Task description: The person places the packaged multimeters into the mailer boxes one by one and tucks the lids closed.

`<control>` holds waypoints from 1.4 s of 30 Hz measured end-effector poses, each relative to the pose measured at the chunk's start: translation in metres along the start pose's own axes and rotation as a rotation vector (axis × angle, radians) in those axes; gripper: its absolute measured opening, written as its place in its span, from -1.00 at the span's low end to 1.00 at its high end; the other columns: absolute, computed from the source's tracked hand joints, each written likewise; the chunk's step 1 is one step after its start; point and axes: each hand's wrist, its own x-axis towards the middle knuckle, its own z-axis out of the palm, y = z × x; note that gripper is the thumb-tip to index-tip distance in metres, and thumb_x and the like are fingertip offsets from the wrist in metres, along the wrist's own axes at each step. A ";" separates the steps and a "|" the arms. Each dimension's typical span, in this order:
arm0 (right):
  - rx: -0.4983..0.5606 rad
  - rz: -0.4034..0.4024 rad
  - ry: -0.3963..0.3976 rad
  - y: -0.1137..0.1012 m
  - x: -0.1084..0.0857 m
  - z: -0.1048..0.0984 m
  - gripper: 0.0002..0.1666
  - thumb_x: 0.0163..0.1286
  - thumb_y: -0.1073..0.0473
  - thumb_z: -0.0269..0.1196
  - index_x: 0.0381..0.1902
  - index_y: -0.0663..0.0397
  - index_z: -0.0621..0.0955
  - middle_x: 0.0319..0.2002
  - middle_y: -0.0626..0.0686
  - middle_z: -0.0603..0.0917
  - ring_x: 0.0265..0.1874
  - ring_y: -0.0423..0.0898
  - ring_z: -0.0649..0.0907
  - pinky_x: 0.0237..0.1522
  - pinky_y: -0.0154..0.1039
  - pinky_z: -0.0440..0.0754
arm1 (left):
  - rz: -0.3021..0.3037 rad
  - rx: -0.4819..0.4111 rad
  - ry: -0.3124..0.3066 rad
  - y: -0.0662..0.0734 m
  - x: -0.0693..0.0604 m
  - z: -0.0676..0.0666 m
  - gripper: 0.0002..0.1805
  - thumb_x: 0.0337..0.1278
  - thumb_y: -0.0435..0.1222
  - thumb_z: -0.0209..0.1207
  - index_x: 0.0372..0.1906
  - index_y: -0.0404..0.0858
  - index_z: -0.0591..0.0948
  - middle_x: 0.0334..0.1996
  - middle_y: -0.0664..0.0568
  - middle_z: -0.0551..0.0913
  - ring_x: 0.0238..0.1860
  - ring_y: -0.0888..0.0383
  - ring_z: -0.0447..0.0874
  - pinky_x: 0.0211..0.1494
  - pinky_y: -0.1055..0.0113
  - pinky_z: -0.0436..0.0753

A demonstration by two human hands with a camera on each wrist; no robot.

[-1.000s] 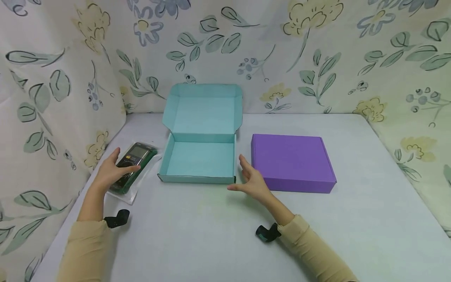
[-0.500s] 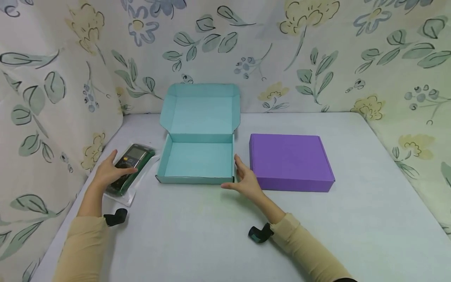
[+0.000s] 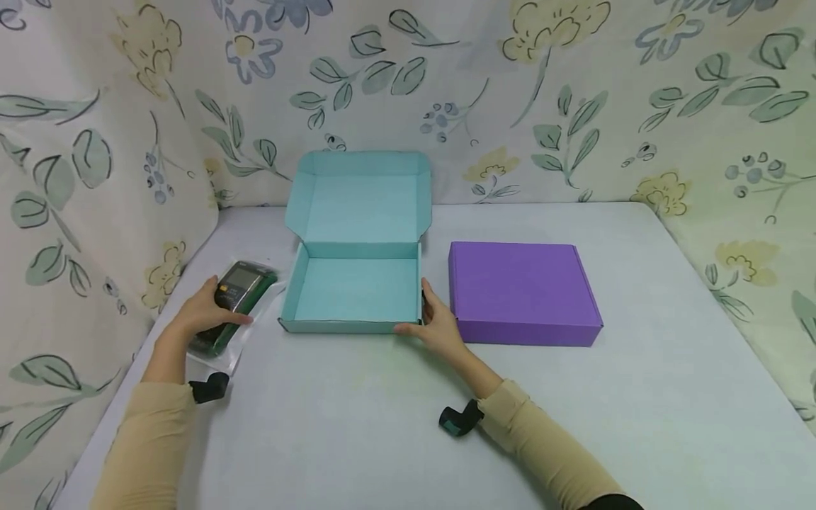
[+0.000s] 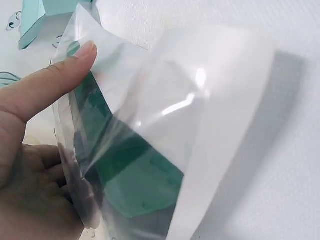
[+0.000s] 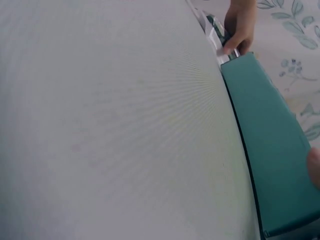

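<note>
On the left of the table, a multimeter with a green case lies in a clear plastic bag. My left hand grips it, thumb along its right side and fingers on the far side, partly hidden. Through the bag, the left wrist view shows the green case. A light-teal cardboard box stands in the middle, lid up, its inside bare. At its front right corner is my right hand, thumb against the front wall and fingers along the right side. The right wrist view shows only the thumb.
To the right of the teal box lies a closed purple box, with a narrow gap where my right fingers are. The white table runs in front of both. A floral cloth hangs behind and at the sides.
My right hand has moved left onto the teal box's front right corner. My left hand has closed further on the multimeter, its thumb lower down the side. The view has shifted slightly.
</note>
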 end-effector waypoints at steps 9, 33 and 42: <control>0.019 0.010 0.041 -0.002 0.000 0.001 0.24 0.09 0.32 0.47 0.50 0.36 -0.07 0.52 0.27 -0.08 0.47 0.12 0.04 0.41 -0.09 0.14 | -0.044 -0.016 -0.022 0.001 0.002 -0.004 0.33 0.04 0.07 0.31 0.42 -0.56 -0.39 0.36 -0.67 -0.19 0.29 -0.58 -0.01 0.24 -0.41 0.20; 0.347 0.115 0.126 -0.004 0.002 0.011 0.20 0.07 0.59 0.37 0.54 0.22 -0.04 0.54 0.16 -0.10 0.50 0.03 0.00 0.43 -0.21 0.09 | -0.038 0.026 0.028 0.002 0.009 0.000 0.25 -0.02 -0.04 0.35 0.37 -0.74 -0.20 0.25 -0.72 0.04 0.17 -0.51 0.20 0.19 -0.35 0.32; 0.313 0.158 0.129 -0.008 0.003 0.010 0.23 0.03 0.58 0.40 0.53 0.22 -0.02 0.53 0.16 -0.03 0.49 0.02 0.04 0.40 -0.21 0.15 | -0.040 0.034 0.028 0.004 0.009 0.000 0.24 -0.02 -0.03 0.35 0.37 -0.73 -0.18 0.24 -0.71 0.08 0.13 -0.48 0.24 0.15 -0.34 0.36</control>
